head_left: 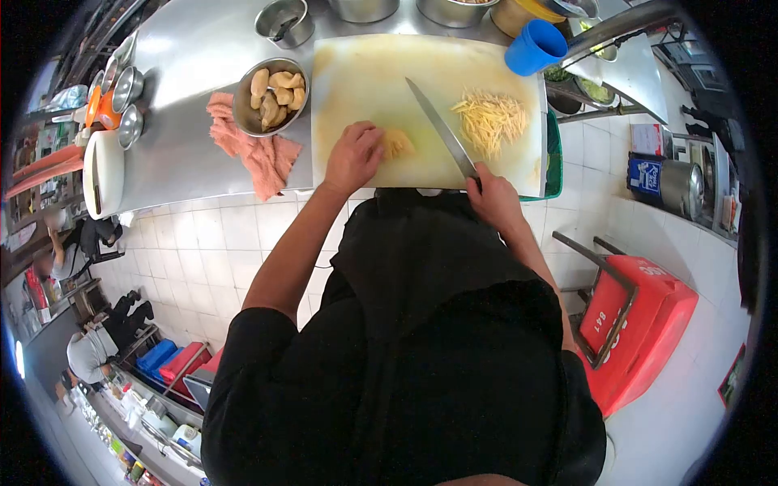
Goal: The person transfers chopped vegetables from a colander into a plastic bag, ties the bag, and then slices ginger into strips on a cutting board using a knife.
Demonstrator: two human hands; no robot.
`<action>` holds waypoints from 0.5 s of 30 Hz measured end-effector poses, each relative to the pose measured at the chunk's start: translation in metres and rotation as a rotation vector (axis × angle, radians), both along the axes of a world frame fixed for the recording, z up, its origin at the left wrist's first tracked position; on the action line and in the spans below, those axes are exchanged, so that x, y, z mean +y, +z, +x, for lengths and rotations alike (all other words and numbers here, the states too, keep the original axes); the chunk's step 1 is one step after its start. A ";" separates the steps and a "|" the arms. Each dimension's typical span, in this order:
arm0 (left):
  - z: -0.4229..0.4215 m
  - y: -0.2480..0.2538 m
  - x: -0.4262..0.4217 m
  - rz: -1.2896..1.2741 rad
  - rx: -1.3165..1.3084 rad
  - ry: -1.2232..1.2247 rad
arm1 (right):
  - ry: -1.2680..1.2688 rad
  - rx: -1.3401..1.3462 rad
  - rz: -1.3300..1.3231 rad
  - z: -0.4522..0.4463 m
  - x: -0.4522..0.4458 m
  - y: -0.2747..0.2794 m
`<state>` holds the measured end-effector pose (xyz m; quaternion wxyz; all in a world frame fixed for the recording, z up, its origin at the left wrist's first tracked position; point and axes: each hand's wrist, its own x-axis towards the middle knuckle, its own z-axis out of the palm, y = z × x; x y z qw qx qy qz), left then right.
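On the cutting board (356, 65), my left hand (355, 155) rests with its fingers bent together against a small heap of pale yellow slices (397, 144). The fingertips touch the heap's left side. My right hand (493, 197) is wrapped round the handle of a long knife (442, 128), whose blade lies slanting across the board with the tip up and left. Right of the blade is a pile of thin yellow strips (490, 121). A metal bowl (241, 104) of peeled pale pieces (279, 93) stands left of the board, on a pink cloth (271, 166).
A blue cup (536, 49) stands at the board's back right corner. Metal bowls (284, 22) line the back. A white board (104, 174) lies far left. Red crate-like container (640, 332) stands on the floor at right. Other people (91, 352) are at the lower left.
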<state>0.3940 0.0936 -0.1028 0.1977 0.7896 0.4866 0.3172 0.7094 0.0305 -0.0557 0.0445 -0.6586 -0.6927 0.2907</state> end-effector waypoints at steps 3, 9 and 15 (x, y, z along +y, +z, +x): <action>0.004 0.004 0.002 0.037 0.036 -0.032 | 0.017 -0.034 -0.003 0.002 -0.006 -0.013; 0.010 0.007 0.005 -0.020 0.059 -0.133 | -0.058 -0.014 -0.064 -0.013 -0.016 0.002; 0.014 0.003 0.016 0.047 0.155 -0.181 | 0.038 -0.166 -0.141 -0.040 -0.034 0.036</action>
